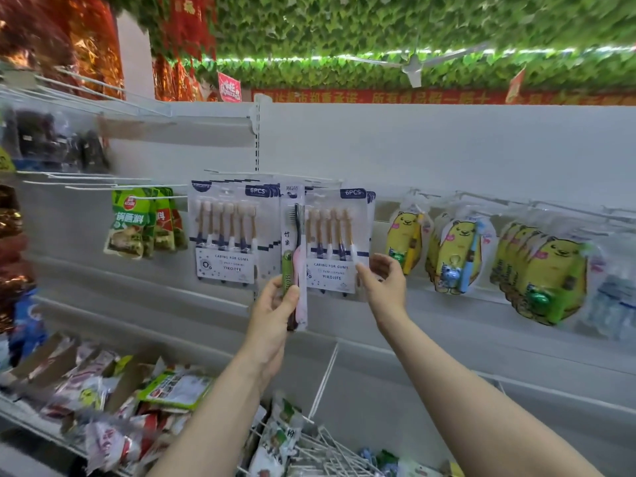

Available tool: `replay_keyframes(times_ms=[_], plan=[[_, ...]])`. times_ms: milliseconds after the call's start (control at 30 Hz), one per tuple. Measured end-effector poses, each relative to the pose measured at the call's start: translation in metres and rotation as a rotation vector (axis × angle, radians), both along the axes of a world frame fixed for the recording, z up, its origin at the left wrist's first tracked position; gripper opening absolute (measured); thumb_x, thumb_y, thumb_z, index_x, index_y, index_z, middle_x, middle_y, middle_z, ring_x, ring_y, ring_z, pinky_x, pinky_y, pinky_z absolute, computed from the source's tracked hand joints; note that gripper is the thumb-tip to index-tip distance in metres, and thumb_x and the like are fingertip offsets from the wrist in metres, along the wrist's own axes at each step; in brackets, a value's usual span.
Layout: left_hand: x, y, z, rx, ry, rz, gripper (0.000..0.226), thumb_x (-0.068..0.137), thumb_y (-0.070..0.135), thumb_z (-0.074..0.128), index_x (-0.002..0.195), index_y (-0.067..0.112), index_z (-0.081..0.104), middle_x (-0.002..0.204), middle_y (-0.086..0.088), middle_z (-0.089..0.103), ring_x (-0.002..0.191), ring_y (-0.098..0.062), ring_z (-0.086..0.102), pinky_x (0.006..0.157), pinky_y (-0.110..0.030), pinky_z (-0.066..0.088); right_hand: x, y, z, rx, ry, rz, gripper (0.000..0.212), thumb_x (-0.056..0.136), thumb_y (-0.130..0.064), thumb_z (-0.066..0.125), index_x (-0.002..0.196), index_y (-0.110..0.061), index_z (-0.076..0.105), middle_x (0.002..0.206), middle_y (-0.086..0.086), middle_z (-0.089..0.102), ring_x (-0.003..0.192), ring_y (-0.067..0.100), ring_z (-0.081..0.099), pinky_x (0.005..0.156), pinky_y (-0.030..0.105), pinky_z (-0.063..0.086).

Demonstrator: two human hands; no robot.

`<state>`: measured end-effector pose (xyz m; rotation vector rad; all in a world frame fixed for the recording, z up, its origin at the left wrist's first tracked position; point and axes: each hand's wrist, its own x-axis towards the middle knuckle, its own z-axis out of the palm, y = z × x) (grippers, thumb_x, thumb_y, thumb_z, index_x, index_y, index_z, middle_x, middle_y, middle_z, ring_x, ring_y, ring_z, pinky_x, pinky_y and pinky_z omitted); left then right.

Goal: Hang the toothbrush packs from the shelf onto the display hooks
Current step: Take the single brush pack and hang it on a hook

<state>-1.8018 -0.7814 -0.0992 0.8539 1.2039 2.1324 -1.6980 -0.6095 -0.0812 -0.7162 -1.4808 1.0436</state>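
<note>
Nearest, snack packets (172, 390) lie heaped on the lower shelf (395, 383) beside a wire basket (330, 449). Above them the left grip (275, 304) pinches the lower part of a narrow toothbrush pack (293, 235), held upright between two hanging rows of six-piece packs (225, 235). The right grip (383, 280) touches the lower right corner of the right-hand row (330, 242) with thumb and loosely spread fingers; whether it pinches that pack I cannot tell. Farther right, yellow bear-shaped packs (457, 256) hang from display hooks (481, 201) on the white back panel (447, 149).
</note>
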Motion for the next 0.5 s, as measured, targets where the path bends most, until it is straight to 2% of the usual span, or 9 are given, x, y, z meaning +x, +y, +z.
replay_keyframes(times_ms=[67, 167, 300, 367, 433, 500], plan=[[0.020, 0.003, -0.002, 0.005, 0.020, -0.006, 0.015, 0.096, 0.014, 0.057, 0.107, 0.022, 0.063, 0.092, 0.000, 0.070, 0.091, -0.018, 0.061, 0.088, -0.038, 0.048, 0.020, -0.009, 0.009, 0.040, 0.058, 0.000, 0.029, 0.086, -0.025, 0.076, 0.111, -0.019, 0.062, 0.111, 0.000, 0.067, 0.107, 0.016, 0.063, 0.099, 0.034, 0.051], [0.060, 0.014, -0.001, 0.014, 0.057, -0.037, 0.014, 0.097, 0.014, 0.057, 0.108, 0.022, 0.062, 0.086, 0.003, 0.072, 0.082, -0.013, 0.062, 0.076, -0.031, 0.048, 0.058, -0.026, 0.031, 0.063, 0.136, 0.079, 0.018, 0.089, -0.026, 0.073, 0.104, -0.018, 0.070, 0.103, -0.002, 0.073, 0.099, 0.010, 0.067, 0.087, 0.025, 0.052], [0.136, 0.038, 0.003, 0.024, 0.072, -0.112, 0.013, 0.098, 0.013, 0.056, 0.107, 0.020, 0.061, 0.078, 0.009, 0.072, 0.070, -0.006, 0.062, 0.063, -0.025, 0.044, 0.133, -0.041, 0.067, 0.036, 0.264, 0.189, 0.025, 0.092, -0.025, 0.069, 0.109, -0.007, 0.071, 0.102, 0.004, 0.076, 0.093, 0.001, 0.069, 0.074, 0.008, 0.048], [0.187, 0.052, 0.004, 0.034, 0.079, -0.159, 0.012, 0.098, 0.013, 0.056, 0.105, 0.021, 0.061, 0.078, 0.008, 0.070, 0.067, -0.005, 0.061, 0.058, -0.021, 0.045, 0.186, -0.040, 0.079, 0.039, 0.266, 0.212, 0.027, 0.093, -0.028, 0.068, 0.109, -0.007, 0.072, 0.102, 0.002, 0.077, 0.092, 0.000, 0.069, 0.076, 0.010, 0.050], [0.225, 0.063, 0.002, 0.047, 0.087, -0.188, 0.012, 0.098, 0.011, 0.055, 0.106, 0.019, 0.060, 0.076, 0.008, 0.069, 0.063, -0.002, 0.060, 0.054, -0.017, 0.045, 0.224, -0.039, 0.085, 0.021, 0.249, 0.221, 0.020, 0.092, -0.031, 0.069, 0.103, -0.014, 0.073, 0.100, -0.001, 0.077, 0.092, 0.000, 0.070, 0.081, 0.016, 0.051], [0.282, 0.076, 0.000, 0.037, 0.092, -0.228, 0.013, 0.098, 0.011, 0.056, 0.108, 0.018, 0.059, 0.077, 0.009, 0.070, 0.063, -0.003, 0.061, 0.055, -0.019, 0.045, 0.280, -0.032, 0.085, 0.013, 0.257, 0.213, 0.015, 0.091, -0.029, 0.070, 0.100, -0.018, 0.072, 0.096, -0.003, 0.077, 0.085, -0.003, 0.068, 0.077, 0.015, 0.048]])
